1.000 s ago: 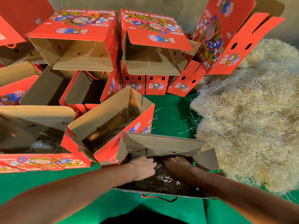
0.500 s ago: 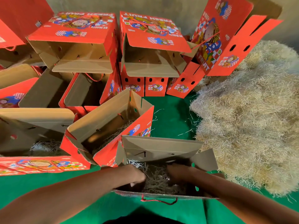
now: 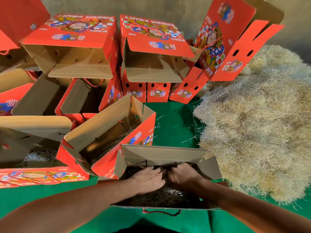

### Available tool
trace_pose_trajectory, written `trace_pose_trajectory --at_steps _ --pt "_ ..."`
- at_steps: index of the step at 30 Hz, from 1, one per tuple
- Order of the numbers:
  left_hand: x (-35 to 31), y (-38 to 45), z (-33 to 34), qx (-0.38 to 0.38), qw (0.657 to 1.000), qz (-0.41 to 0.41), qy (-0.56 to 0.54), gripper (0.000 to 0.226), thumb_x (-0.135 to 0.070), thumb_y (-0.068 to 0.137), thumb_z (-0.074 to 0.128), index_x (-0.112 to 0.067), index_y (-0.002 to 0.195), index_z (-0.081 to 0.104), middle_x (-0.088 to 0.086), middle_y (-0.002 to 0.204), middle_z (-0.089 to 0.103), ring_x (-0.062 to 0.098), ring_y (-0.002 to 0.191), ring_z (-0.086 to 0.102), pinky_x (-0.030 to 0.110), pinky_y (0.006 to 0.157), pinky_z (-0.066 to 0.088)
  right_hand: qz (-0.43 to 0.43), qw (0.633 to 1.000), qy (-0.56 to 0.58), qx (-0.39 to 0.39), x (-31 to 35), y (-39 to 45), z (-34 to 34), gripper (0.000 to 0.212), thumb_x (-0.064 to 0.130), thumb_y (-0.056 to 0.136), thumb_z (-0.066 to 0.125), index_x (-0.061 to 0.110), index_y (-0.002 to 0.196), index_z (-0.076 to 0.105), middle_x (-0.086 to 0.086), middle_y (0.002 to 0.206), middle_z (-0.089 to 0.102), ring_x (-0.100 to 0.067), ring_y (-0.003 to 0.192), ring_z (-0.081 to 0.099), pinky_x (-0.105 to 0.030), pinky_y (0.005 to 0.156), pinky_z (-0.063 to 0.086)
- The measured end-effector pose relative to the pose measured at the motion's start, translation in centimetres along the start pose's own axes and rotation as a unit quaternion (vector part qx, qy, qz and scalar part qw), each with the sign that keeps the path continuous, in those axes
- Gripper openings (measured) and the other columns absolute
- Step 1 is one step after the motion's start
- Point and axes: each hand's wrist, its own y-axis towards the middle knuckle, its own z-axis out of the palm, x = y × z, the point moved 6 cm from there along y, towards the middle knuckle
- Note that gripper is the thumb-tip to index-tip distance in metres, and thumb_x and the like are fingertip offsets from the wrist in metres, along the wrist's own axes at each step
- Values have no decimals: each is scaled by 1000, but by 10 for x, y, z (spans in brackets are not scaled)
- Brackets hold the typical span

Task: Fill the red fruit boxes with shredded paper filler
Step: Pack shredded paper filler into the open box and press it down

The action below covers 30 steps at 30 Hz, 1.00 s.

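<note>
Under both hands (image 3: 165, 178): shredded paper (image 3: 161, 196).

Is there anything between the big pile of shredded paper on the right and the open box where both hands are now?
Nothing visible blocks that way. The pile of shredded paper lies right beside the near box, whose right flap stands open on that side. The left hand and right hand are inside, on the filler.
</note>
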Motion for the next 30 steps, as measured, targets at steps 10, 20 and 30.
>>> trace_pose_trajectory --at_steps 10,20,30 --pt "9 0 32 180 982 1 65 29 -10 101 50 -9 125 66 12 136 56 30 131 45 43 104 43 -42 989 83 114 18 -21 20 34 31 101 52 9 124 62 -15 127 59 -34 116 57 -45 88 51" --pt "39 -8 13 188 975 -70 -93 44 -4 89 64 -6 132 57 12 135 52 30 122 53 44 103 47 -1 991 46 125 9 -31 3 34 32 102 47 6 115 65 -18 115 68 -35 103 67 -44 85 55" --pt "28 -32 21 324 939 -67 -90 24 0 90 62 0 114 66 18 114 69 33 98 65 44 81 55 -60 995 24 69 21 10 21 43 28 104 44 17 145 43 -12 149 43 -33 126 51 -47 90 52"
